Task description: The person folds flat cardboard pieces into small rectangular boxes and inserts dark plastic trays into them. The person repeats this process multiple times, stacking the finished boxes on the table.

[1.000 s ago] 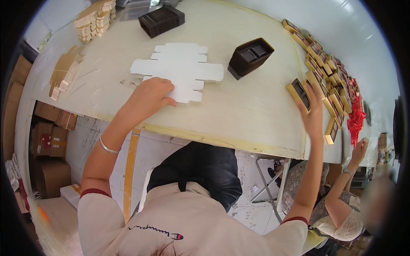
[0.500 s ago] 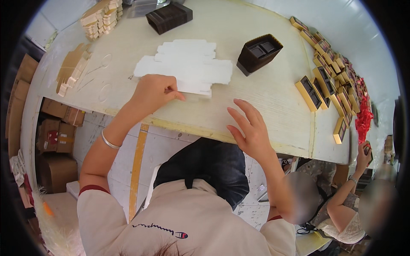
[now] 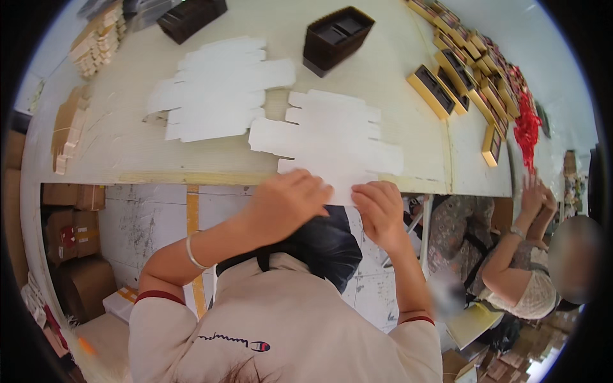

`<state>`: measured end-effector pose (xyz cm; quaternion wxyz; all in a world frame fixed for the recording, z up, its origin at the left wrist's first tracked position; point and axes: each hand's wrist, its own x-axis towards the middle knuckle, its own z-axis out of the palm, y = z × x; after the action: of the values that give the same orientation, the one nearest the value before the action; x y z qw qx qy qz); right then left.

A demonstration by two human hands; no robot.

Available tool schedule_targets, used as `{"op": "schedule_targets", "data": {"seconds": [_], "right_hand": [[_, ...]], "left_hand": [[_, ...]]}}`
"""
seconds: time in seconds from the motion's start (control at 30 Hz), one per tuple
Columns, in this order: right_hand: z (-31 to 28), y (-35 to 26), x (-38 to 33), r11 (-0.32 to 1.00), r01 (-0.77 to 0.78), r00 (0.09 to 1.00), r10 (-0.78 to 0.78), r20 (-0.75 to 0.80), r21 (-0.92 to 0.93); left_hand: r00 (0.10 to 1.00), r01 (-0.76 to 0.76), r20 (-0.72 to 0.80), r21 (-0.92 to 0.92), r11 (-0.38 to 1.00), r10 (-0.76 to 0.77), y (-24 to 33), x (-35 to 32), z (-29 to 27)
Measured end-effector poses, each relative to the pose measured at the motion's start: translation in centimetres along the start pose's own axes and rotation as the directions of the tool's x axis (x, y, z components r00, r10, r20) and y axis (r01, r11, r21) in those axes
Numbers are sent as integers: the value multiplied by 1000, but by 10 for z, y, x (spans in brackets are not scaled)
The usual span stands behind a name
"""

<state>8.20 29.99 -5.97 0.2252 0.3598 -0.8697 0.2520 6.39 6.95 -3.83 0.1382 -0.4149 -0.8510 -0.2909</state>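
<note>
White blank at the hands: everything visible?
The white blank is a flat, unfolded carton sheet, apparently thin card, plain on top, with slit-separated flaps along both sides. Its near end reaches past the front edge of the table, where the left hand and right hand touch it. Other white blanks sit to its left.

carton blank (image 3: pixel 329 140): right of blank pile (image 3: pixel 217 89) | tray stack (image 3: pixel 335 45): behind carton blank | boxes (image 3: pixel 498 99): far right

Tabletop (image 3: pixel 393 64) brightly lit; cartons (image 3: pixel 83 274) beneath it dimmer. White blank (image 3: pixel 332 137) at its front edge pale, slightly soft, possibly motion blur. Fisheye bows the tabletop's left side; corners black.
</note>
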Motion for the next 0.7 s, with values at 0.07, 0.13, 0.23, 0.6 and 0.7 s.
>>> {"op": "schedule_targets", "data": {"seconds": [0.07, 0.13, 0.23, 0.6, 0.7], "right_hand": [[0, 4, -8, 971, -164, 986, 166, 1, 173], [-1, 2, -9, 906, -336, 941, 337, 42, 258], [3, -5, 10, 738, -598, 787, 615, 51, 312], [10, -3, 3, 988, -79, 991, 93, 99, -130], [5, 0, 27, 973, -215, 952, 228, 204, -85]], "left_hand": [[998, 61, -5, 45, 997, -61, -11, -6, 1], [980, 201, 21, -52, 978, -200, -12, -8, 3], [832, 551, 164, -344, 760, -529, -14, 7, 5], [994, 112, 19, -19, 994, -112, -14, -8, 16], [970, 224, 111, -40, 974, -218, -23, 9, 11]]}}
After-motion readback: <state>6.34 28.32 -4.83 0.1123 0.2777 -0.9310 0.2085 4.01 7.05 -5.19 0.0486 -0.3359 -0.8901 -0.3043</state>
